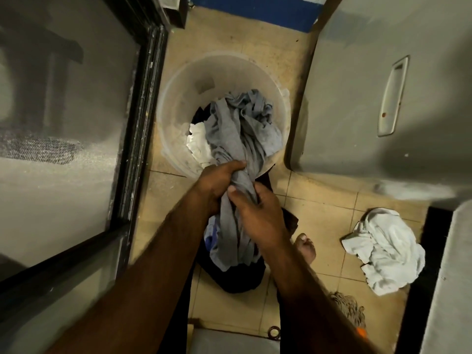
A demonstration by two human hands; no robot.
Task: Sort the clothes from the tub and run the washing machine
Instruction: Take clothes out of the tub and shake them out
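A translucent white tub [178, 103] stands on the tiled floor ahead of me. A grey garment [237, 129] stretches from inside it up to my hands. My left hand [217, 182] grips the bunched grey cloth just over the tub's near rim. Right below it, my right hand [258, 213] grips the same cloth, whose end hangs down over a dark pile [237, 279] on the floor. White clothes [198, 144] and something dark lie under the grey garment in the tub.
A white cloth heap [385, 249] lies on the floor at right. A grey appliance side with a recessed handle [392, 95] rises to the right of the tub. A black-framed glass door [138, 123] is at left. My bare foot [305, 246] and a mop head [347, 307] are near.
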